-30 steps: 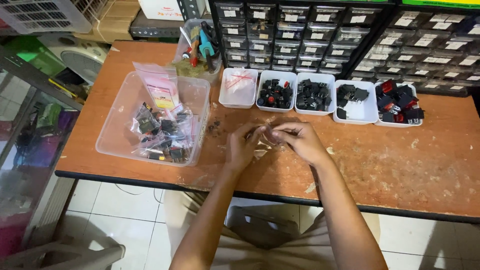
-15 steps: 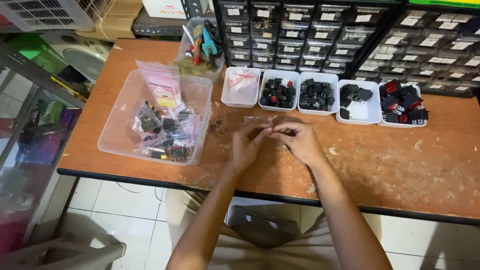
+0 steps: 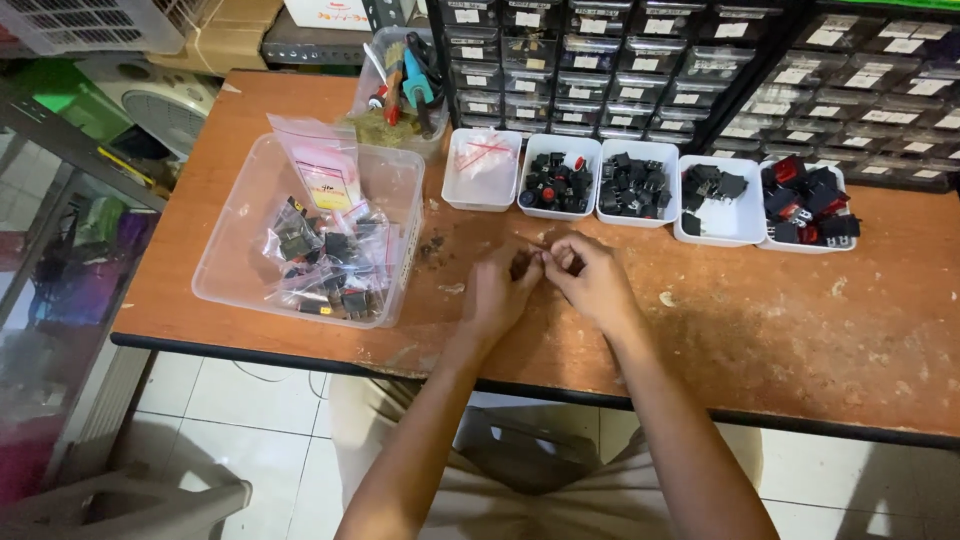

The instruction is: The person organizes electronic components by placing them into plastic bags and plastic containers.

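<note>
I look down on a worn wooden table (image 3: 780, 330), its orange-brown top scuffed and flecked with pale marks, its front edge dark. Along the far side I see black cabinets of small clear drawers (image 3: 700, 70), each with a white label, stacked in rows. Below the table edge the floor (image 3: 240, 400) is pale square tile with dark grout lines. On my left a glass-fronted case (image 3: 60, 290) catches reflections, and a white fan (image 3: 165, 110) sits behind it. A white wire basket (image 3: 80, 25) fills the top-left corner. The light is even and soft.
</note>
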